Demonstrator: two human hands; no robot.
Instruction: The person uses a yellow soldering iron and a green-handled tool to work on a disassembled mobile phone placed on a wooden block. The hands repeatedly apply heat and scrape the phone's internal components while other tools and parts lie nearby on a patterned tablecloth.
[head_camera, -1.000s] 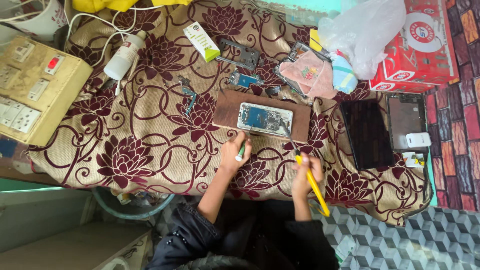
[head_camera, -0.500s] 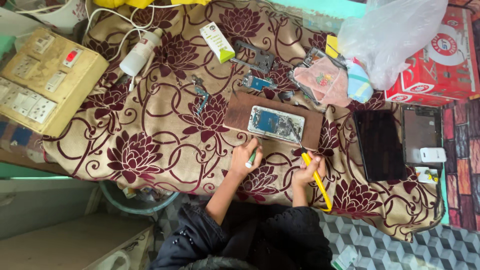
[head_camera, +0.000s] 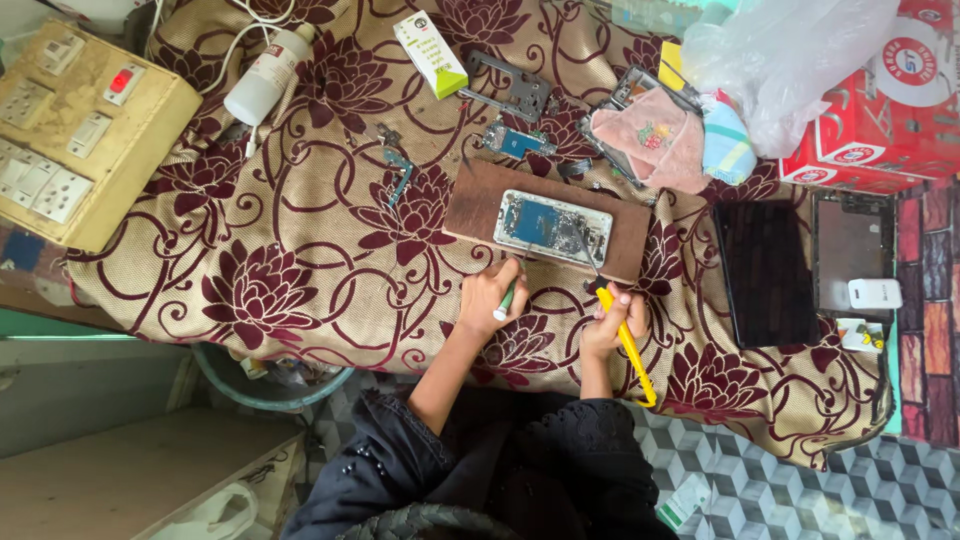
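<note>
A beige switchboard box (head_camera: 75, 130) is sitting at the far left of the cloth-covered counter (head_camera: 300, 290), with a white bottle (head_camera: 268, 78) lying just past it. Little is changing between the last second and now. The view is drifting slightly, while both hands are staying at the near edge of the wooden board (head_camera: 478, 205).

The left hand (head_camera: 490, 295) is keeping its grip curled shut around a small green-and-white tool (head_camera: 507, 300), and it is resting on the cloth just short of the board. The opened phone (head_camera: 552, 225) is lying flat on the middle of that board, its blue inner parts facing up, in the same place as before.

The right hand (head_camera: 612, 320) is keeping its grip closed on a yellow-handled tool (head_camera: 628, 345). The handle is trailing back toward the body, and the thin metal tip is now reaching over the board's edge to the phone's near right corner. I judge the work on the phone to be continuing rather than finishing.

Further right, a dark flat panel (head_camera: 765, 270) is lying well apart from the hands.
</note>
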